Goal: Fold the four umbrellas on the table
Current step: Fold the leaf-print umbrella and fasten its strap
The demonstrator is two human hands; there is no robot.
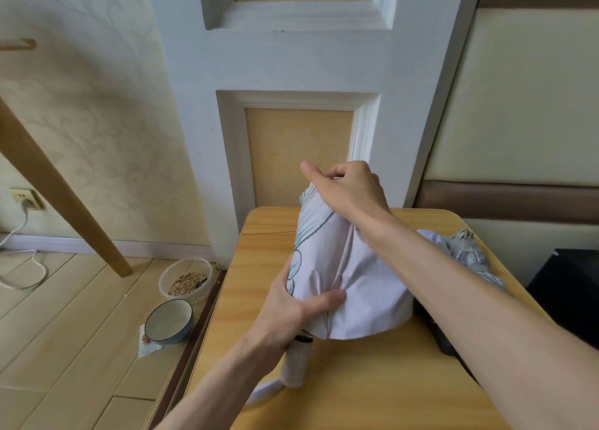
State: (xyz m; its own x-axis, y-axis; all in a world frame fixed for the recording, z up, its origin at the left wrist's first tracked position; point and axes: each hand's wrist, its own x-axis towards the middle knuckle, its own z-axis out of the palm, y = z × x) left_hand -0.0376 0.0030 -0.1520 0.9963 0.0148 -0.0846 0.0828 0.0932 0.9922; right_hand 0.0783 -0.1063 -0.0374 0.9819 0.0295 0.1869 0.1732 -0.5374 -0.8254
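While the left hand curls round the gathered lower cloth of the pale lilac fabric umbrella w/ teal line print, thumb pressed across the folds, the right hand closes over the umbrella's top end, fingers bent round it, thumb sticking out to the left. Umbrella is held tilted above the yellow wooden table, top end toward the wall, canopy loosely bunched. Its white cylindrical handle pokes out just below the L hand. On the table's far right lies a crumpled silver-grey umbrella, partly hidden by the R forearm. A dark object sits near the table's right edge under that arm; can't tell what it is. On the pale wood floor, left of the table: a clear plastic tub of grain and a blue ceramic bowl w/ white inside, near each other.
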